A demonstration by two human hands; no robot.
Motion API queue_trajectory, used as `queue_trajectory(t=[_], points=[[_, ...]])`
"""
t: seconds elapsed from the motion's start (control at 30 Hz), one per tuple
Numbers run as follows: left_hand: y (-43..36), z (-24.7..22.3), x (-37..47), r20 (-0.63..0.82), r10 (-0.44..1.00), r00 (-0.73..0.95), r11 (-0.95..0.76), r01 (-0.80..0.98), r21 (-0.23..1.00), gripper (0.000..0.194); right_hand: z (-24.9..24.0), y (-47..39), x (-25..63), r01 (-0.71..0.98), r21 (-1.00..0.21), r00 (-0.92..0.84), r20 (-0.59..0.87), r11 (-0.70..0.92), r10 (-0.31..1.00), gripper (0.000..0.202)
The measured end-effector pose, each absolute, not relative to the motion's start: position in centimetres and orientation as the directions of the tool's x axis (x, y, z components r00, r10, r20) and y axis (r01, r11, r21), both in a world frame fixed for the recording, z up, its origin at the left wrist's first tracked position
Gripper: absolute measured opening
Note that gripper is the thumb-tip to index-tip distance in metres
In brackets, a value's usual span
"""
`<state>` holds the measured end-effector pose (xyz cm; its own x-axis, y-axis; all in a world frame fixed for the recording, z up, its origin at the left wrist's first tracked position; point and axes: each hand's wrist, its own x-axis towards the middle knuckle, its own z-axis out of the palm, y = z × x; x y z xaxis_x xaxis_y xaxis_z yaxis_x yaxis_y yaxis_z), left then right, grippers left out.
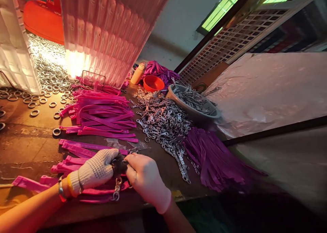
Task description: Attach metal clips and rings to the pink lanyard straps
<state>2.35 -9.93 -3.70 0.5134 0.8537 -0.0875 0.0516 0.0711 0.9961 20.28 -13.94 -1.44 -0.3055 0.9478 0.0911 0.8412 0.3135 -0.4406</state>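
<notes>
Both my hands wear light gloves and meet near the table's front edge. My left hand [95, 168], in a dotted knit glove with dark fingertips, is closed; what its fingers pinch is hidden. Right beside it, my right hand [145, 176] is closed too, its fingertips touching the left ones, the held part too small to make out. A short metal chain [117, 188] hangs just below the fingers. Magenta straps [76, 148] lie under and around my left hand. Behind lies a bigger pile of magenta straps [104, 113].
Metal links [163, 117] are heaped right of centre, beside a grey bowl [195, 103] of links, a red bowl [153, 83] and a bottle [138, 73]. Purple straps [209, 158] lie at right. Metal rings [52, 104] scatter at left, near upright ribbed panels [107, 32].
</notes>
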Motion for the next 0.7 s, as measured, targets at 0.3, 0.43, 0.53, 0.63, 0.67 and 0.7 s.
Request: queue_trajectory(t=[0.3, 0.43, 0.53, 0.63, 0.67, 0.7], points=[[-9.2, -2.6, 2.7, -0.417, 0.756, 0.504, 0.567, -0.188, 0.802, 0.029, -2.4, -14.7, 17.7, 0.773, -0.607, -0.07, 0.213, 0.188, 0.975, 0.022], [-4.8, -2.4, 4.4, -0.222, 0.814, 0.537, 0.054, 0.311, 0.949, 0.03, -2.8, -14.1, 20.9, 0.654, -0.746, 0.138, 0.281, 0.125, 0.95, 0.024], [-0.5, -3.2, 7.6, -0.107, 0.811, 0.576, -0.4, 0.678, 0.617, 0.019, -3.9, -12.8, 24.5, 0.613, -0.782, 0.293, 0.355, 0.11, 0.888, 0.027], [1.8, -4.3, 11.2, -0.138, 0.807, 0.574, -0.506, 0.793, 0.339, 0.025, -5.5, -11.3, 28.2, 0.643, -0.762, 0.358, 0.388, 0.077, 0.85, 0.028], [1.9, -4.7, 12.2, -0.148, 0.809, 0.569, -0.509, 0.804, 0.307, 0.027, -6.0, -10.9, 29.2, 0.656, -0.753, 0.371, 0.384, 0.054, 0.846, 0.028], [1.8, -5.0, 13.0, -0.158, 0.811, 0.564, -0.51, 0.812, 0.284, 0.029, -6.5, -10.6, 30.1, 0.666, -0.745, 0.378, 0.374, 0.032, 0.846, 0.029]])
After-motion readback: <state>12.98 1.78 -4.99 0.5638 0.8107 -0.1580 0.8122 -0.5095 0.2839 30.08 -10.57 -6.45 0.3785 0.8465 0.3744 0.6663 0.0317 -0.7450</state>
